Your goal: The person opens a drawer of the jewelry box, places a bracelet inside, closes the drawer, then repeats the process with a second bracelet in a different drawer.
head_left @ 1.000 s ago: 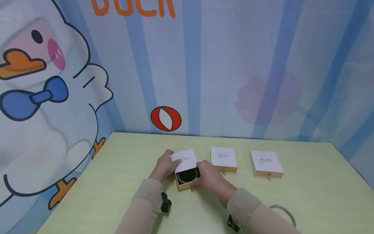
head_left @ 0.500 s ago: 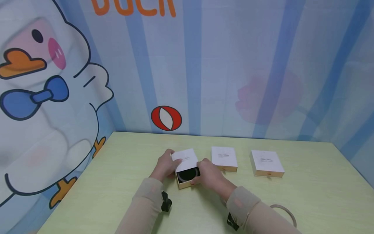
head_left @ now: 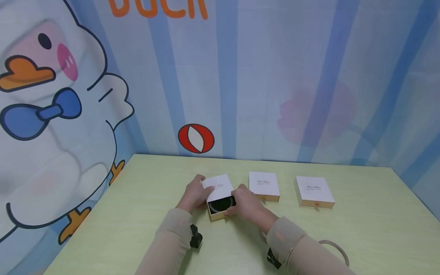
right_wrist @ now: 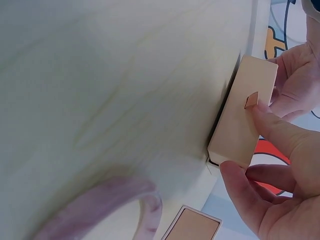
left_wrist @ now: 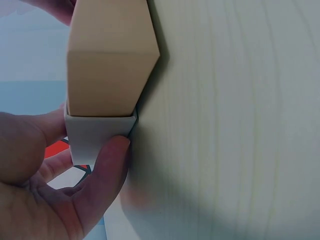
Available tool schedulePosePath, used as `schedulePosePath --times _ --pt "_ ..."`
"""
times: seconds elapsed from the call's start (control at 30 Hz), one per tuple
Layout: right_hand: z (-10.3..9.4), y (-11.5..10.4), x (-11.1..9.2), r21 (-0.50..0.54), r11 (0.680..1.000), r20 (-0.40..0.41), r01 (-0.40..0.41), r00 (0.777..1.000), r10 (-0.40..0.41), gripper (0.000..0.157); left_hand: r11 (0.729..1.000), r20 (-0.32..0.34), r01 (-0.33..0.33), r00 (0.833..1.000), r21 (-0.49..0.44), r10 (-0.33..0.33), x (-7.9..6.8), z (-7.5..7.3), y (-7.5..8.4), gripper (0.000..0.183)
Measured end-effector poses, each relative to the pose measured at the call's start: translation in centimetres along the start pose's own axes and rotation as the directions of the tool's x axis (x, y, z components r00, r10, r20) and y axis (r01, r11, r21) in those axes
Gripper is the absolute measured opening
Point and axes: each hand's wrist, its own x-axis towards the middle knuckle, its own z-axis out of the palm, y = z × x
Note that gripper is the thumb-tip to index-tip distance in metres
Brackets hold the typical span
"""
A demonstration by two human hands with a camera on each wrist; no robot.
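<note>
I have the left hand (head_left: 194, 194) gripping the white sleeve (head_left: 220, 188) and the right hand (head_left: 249, 205) pinching the partly extended drawer (head_left: 215, 217); I should hold both square to prevent binding.

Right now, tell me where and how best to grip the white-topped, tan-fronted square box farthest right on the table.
I'd pinch that square box by its left and right sides, from above: it lies flat with space either side. Avoid the tan front; its small tab suggests a drawer that could slide, as on the partly open white-and-tan box.
</note>
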Motion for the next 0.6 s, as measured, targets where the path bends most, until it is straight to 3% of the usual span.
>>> schedulePosePath --times 0.6 --pt "-0.05 -0.34 0.23 0.001 0.999 0.001 -0.048 0.999 0.048 0.036 1.0 -0.001 -0.006 1.0 0.01 0.006 -0.13 -0.11 0.05 0.056"
